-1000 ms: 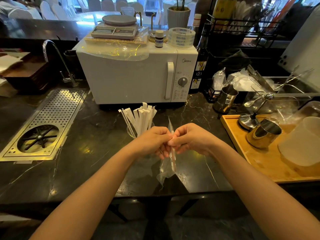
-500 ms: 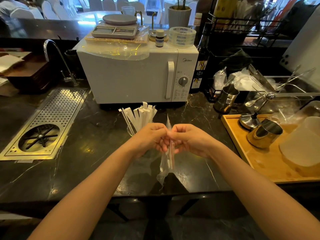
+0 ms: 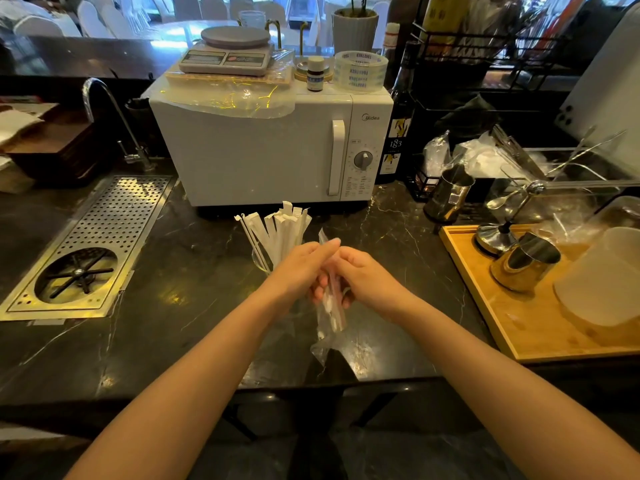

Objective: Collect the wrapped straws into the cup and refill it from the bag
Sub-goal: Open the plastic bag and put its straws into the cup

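Straws (image 3: 282, 233) in white paper wrappers already stood fanned in a clear cup (image 3: 260, 262) on the dark marble counter (image 3: 194, 271), just in front of the white microwave (image 3: 263, 150). No loose wrapped straws showed on the counter around it, so the collecting part of the job looked finished. What was left, by that reading, was the refill.

Both hands met over the near middle of the counter, just to the right of the cup. Between them hung a thin clear plastic bag (image 3: 329, 327), its lower end drooping toward the counter's near edge. The left hand (image 3: 304, 271) had its fingers stretched forward along the bag's top, loosely closed against it, while the right hand (image 3: 367, 282) was curled around the bag from the other side, gripping it. A few pale wrapped straws seemed to lie inside the bag, though the plastic and blur made a count impossible. Whether the bag's mouth was open could not be told.

Judging from this, the bag's contents still had to reach the cup, which had room among its leaning straws. A perforated metal drain tray (image 3: 104, 230) lay far left, a wooden tray (image 3: 512, 323) at the right.
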